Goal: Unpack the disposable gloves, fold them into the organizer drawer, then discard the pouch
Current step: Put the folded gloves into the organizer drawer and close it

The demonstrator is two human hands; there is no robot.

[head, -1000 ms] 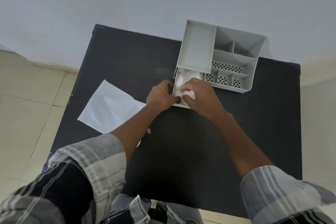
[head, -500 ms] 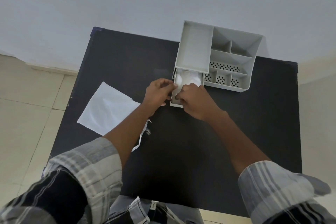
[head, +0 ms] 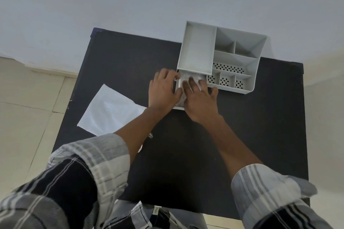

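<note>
A grey plastic organizer (head: 197, 52) stands at the far side of the black table (head: 186, 154). Its small drawer (head: 178, 85) is pulled out toward me at the front left. Pale translucent gloves (head: 186, 78) lie inside the drawer. My right hand (head: 200, 100) lies flat over the drawer with fingers spread, pressing on the gloves. My left hand (head: 163, 91) rests against the drawer's left side, thumb on its edge, fingers loosely curved. The white pouch (head: 109, 111) lies flat on the table to the left, partly under my left forearm.
The organizer has several open compartments (head: 234, 57), some with perforated fronts. A pale wall runs behind the table. Beige floor tiles (head: 24, 109) lie to the left and right. My checked sleeves fill the bottom of the view.
My right hand has opened from a pinch at the drawer's front and spread flat over the gloves. My left hand has shifted up along the drawer's left side.
</note>
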